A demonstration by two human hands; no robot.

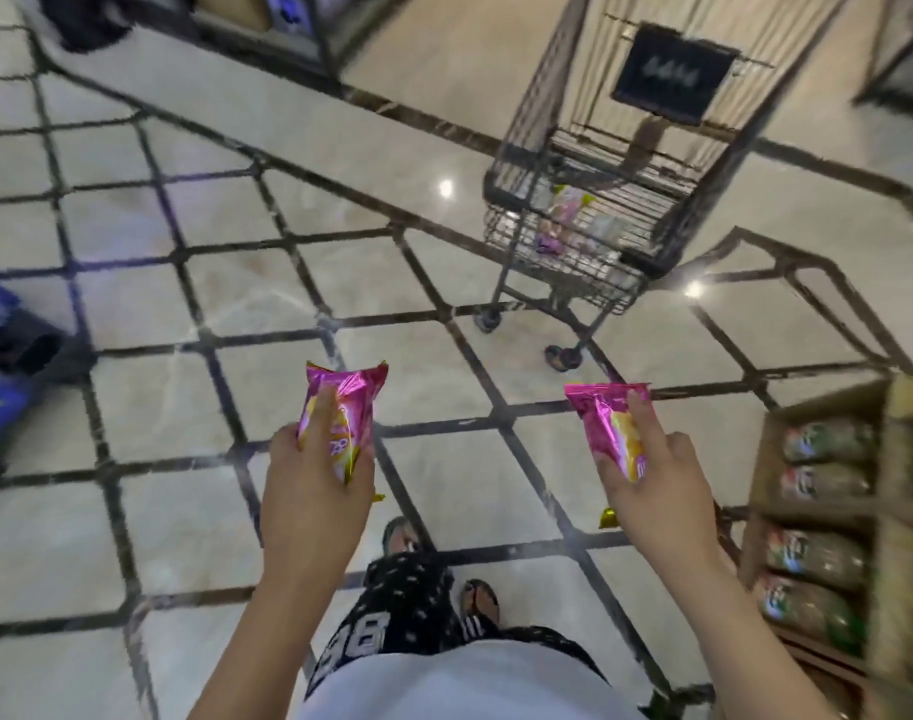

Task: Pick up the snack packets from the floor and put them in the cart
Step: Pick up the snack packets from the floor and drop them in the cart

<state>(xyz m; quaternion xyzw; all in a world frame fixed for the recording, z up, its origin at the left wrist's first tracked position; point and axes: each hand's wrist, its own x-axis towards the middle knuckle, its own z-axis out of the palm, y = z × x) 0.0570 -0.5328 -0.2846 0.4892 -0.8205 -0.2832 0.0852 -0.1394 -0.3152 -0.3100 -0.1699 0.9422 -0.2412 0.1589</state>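
The left grip (314,475) clamps one pink snack packet (350,397) mid-body. The right grip (652,480) clamps a second packet (607,423). Both are well short of the wire cart (517,236). Probably light, crinkly, slippery foil.

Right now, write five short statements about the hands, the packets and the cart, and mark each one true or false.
1. The left hand grips a pink left packet. True.
2. The right hand holds nothing. False: it grips a pink right packet.
3. The cart has some packets in it. True.
4. The cart stands behind the person. False: it stands ahead of them, a little to the right.
5. Both pink packets lie on the floor. False: each is held in a hand, above the tiles.
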